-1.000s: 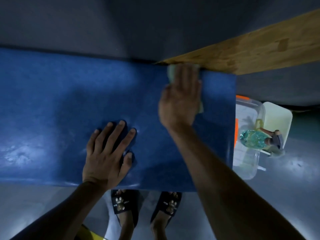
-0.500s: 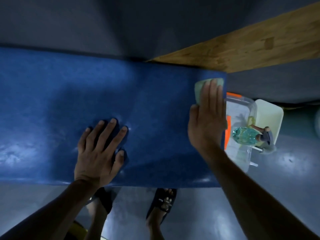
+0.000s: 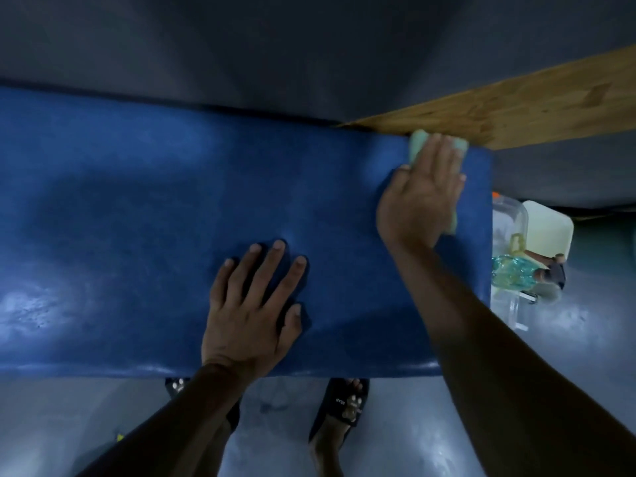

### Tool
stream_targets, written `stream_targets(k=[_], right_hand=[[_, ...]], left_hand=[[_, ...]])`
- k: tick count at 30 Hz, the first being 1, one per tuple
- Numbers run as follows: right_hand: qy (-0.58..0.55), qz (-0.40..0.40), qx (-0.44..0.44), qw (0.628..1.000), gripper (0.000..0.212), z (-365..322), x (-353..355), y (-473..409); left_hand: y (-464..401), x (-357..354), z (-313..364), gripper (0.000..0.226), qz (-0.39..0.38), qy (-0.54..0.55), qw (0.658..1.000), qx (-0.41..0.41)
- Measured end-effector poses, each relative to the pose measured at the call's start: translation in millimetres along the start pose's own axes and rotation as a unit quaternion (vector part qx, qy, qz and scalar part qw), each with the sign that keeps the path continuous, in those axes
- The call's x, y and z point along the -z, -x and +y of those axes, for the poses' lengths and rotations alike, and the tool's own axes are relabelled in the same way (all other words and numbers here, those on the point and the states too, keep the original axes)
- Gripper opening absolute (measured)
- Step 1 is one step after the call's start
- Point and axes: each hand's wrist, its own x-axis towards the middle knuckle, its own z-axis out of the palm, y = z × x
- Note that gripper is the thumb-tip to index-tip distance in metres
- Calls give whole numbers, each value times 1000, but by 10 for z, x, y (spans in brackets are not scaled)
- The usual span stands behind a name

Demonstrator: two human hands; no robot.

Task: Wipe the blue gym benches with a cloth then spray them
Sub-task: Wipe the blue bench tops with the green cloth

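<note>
A blue padded gym bench (image 3: 144, 218) runs across the view from the left edge to its right end. My right hand (image 3: 421, 197) lies flat on a pale green cloth (image 3: 418, 142), pressing it onto the bench's far right corner; most of the cloth is hidden under the palm. My left hand (image 3: 253, 313) rests flat with spread fingers on the bench near its front edge, holding nothing. A clear spray bottle with teal liquid (image 3: 516, 271) sits past the bench's right end.
A clear plastic bin (image 3: 507, 215) with a pale lid (image 3: 547, 228) stands on the grey floor right of the bench and holds the bottle. A wooden board (image 3: 516, 105) slants behind the bench at the upper right. My sandalled feet (image 3: 344, 404) stand below the front edge.
My right hand slid the cloth from the far edge to the bench's right end, then back up to the far right corner. My left hand stayed planted.
</note>
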Motion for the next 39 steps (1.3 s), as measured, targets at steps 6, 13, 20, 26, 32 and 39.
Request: stream_targets(k=[6, 13, 20, 26, 32, 39], right_hand=[[-6, -99, 210, 973, 56, -695, -49, 329], [0, -127, 109, 986, 59, 292, 282, -78], [42, -72, -17, 996, 56, -986, -189, 357], [11, -139, 292, 946, 57, -1436, -210, 709], [15, -132, 177, 975, 55, -367, 135, 187], [1, -52, 64, 997, 59, -1640, -313, 828]], left_hand=[[10, 48, -15, 59, -22, 31, 999, 8], [11, 364, -213, 51, 7, 114, 993, -15], [-174, 559, -1300, 49, 41, 41, 997, 56], [-163, 459, -1480, 56, 18, 14, 999, 44], [-172, 440, -1490, 58, 7, 20, 999, 50], [-196, 419, -1506, 59, -4, 10, 999, 50]])
